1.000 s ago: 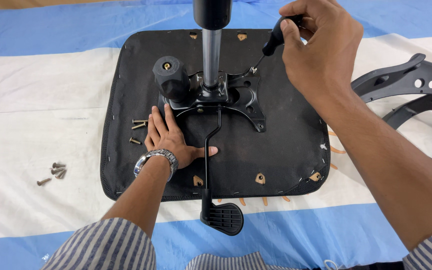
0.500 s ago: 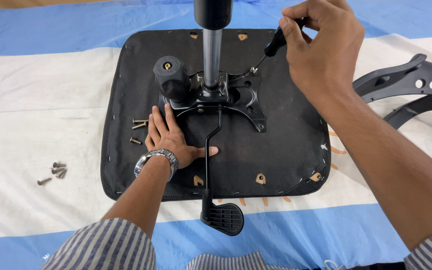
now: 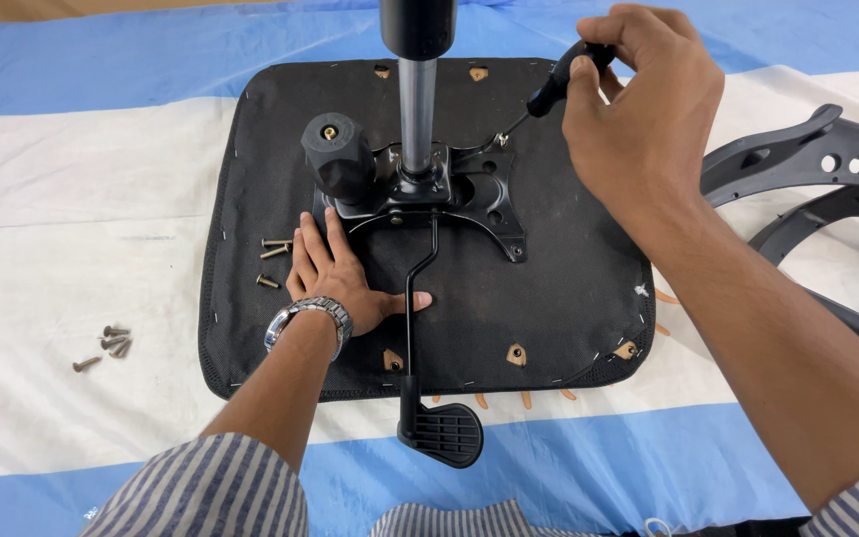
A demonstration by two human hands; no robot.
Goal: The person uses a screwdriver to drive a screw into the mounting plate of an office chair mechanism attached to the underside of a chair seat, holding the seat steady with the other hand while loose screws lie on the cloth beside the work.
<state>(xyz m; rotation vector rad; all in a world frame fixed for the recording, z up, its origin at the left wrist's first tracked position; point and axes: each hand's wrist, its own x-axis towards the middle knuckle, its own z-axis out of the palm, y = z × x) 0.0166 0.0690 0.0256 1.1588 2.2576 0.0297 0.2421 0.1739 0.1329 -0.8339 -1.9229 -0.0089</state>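
Note:
A black chair seat base (image 3: 569, 288) lies upside down on a blue and white cloth. A black metal tilt mechanism (image 3: 454, 194) with an upright gas cylinder (image 3: 417, 99), a round knob (image 3: 338, 154) and a lever with a paddle end (image 3: 441, 433) sits on it. My left hand (image 3: 335, 278) lies flat on the seat base beside the mechanism, a watch on its wrist. My right hand (image 3: 638, 109) grips a black-handled screwdriver (image 3: 554, 85) whose tip meets a bolt at the mechanism's far right corner.
Three loose bolts (image 3: 272, 254) lie on the seat base left of my left hand. Several more screws (image 3: 106, 343) rest on the cloth (image 3: 82, 199) at the left. Black chair armrest parts (image 3: 812, 164) lie at the right edge.
My right hand has shifted slightly on the screwdriver handle. My left hand and the seat base have stayed where they were.

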